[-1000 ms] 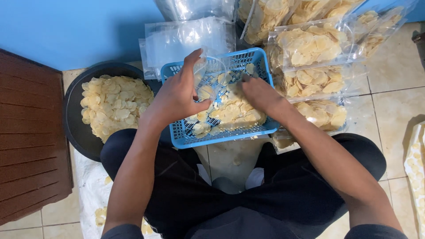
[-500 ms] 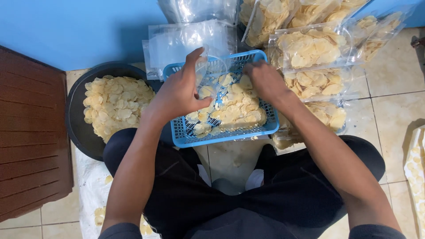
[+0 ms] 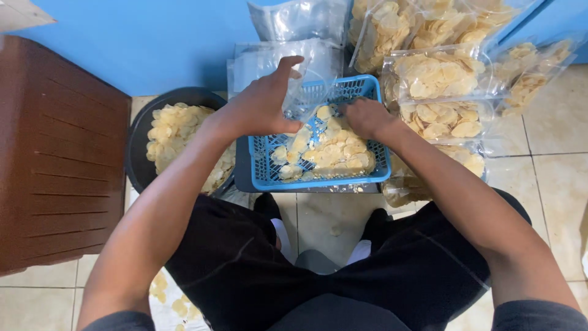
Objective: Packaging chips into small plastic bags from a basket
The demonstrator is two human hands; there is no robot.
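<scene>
A blue plastic basket (image 3: 260,178) on the tiled floor in front of me holds a heap of pale yellow chips (image 3: 334,150). My left hand (image 3: 263,104) holds a clear plastic bag (image 3: 309,92) open above the basket's far left corner. My right hand (image 3: 364,116) is down in the basket, fingers closed around chips next to the bag's mouth. How many chips it holds is hidden by the fingers.
A black round basin (image 3: 138,156) of chips sits left of the basket. Several filled clear bags (image 3: 438,73) are stacked at the right and back. Empty clear bags (image 3: 257,61) lie against the blue wall. A brown wooden piece (image 3: 55,153) stands at the left.
My right hand went from the middle of the heap to the far side of the basket by the bag. The camera view shifted, so everything sits further right.
</scene>
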